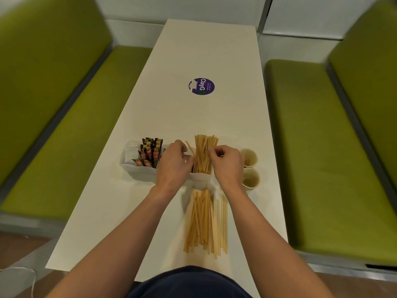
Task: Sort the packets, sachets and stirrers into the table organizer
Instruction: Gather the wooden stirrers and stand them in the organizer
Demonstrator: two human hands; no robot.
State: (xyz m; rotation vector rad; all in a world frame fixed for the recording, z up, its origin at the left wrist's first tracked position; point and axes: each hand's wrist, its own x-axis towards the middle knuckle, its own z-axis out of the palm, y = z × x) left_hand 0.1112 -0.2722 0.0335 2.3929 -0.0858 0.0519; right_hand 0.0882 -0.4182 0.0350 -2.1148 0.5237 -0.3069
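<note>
Between both hands, stirrers [204, 154] stand in the organizer [139, 170]. Left hand [174, 163] pinches 1 leaning stirrer [190, 147]; right hand [227, 165] grips their edge. Step: squaring stirrers. Next, likely: load pile [206, 222] by wrists.

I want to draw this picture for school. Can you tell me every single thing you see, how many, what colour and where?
table: one, white, down the middle
benches: two, green, one on each side of the table
sticker: one, round, purple, on the table's far half
organizer: one, white, across the table
white packets: count unclear, organizer's leftmost compartment
sachets: many, brown and orange, standing beside the white packets
standing stirrers: a bunch, light wood, organizer's right end
loose stirrers: a pile, light wood, flat on the table's near end
paper cups: two, cream, right of the organizer
cable: one, white, on the floor, bottom left
left hand, right hand: fingers curled at the standing stirrers
</note>
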